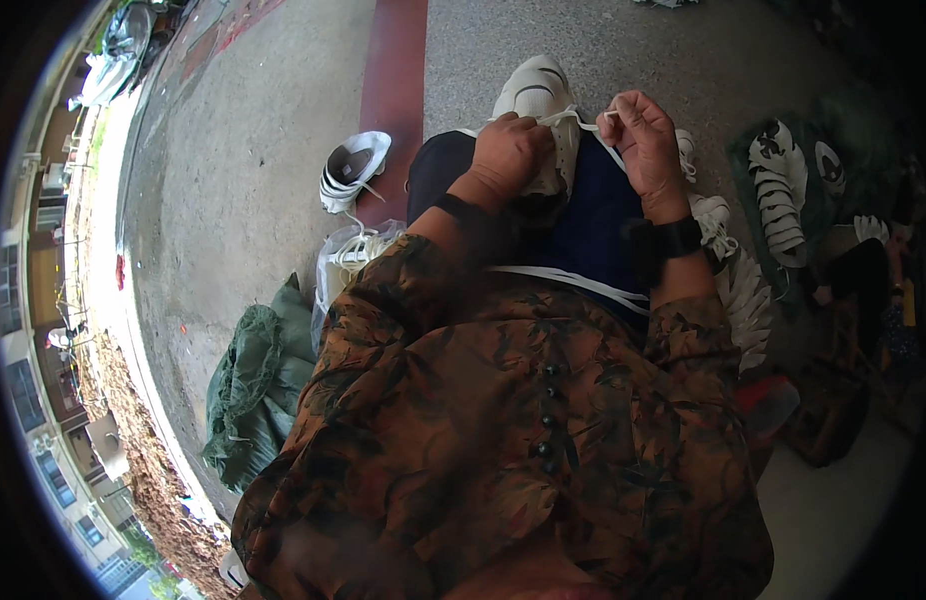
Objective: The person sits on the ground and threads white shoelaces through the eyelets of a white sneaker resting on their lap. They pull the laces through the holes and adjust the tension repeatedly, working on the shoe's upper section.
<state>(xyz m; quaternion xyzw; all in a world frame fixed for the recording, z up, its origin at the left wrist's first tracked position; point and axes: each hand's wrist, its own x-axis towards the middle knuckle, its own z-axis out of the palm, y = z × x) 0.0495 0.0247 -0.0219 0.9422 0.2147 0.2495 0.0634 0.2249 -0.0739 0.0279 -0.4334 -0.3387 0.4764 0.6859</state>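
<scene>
A white shoe lies across my lap on dark blue cloth, its toe pointing away from me. My left hand is closed over the shoe's lacing area, with its fingers curled and their tips partly hidden. To the right of the shoe, my right hand is raised and pinches a white shoelace. The lace stretches from the shoe's front eyelets to my right fingertips. Another white lace lies across the cloth nearer my body.
On the floor to the left is another white shoe upper, beside a clear plastic bag of white laces. A green sack slumps nearer me. At the right lie stacked white uppers on green cloth, and more white uppers by my right arm.
</scene>
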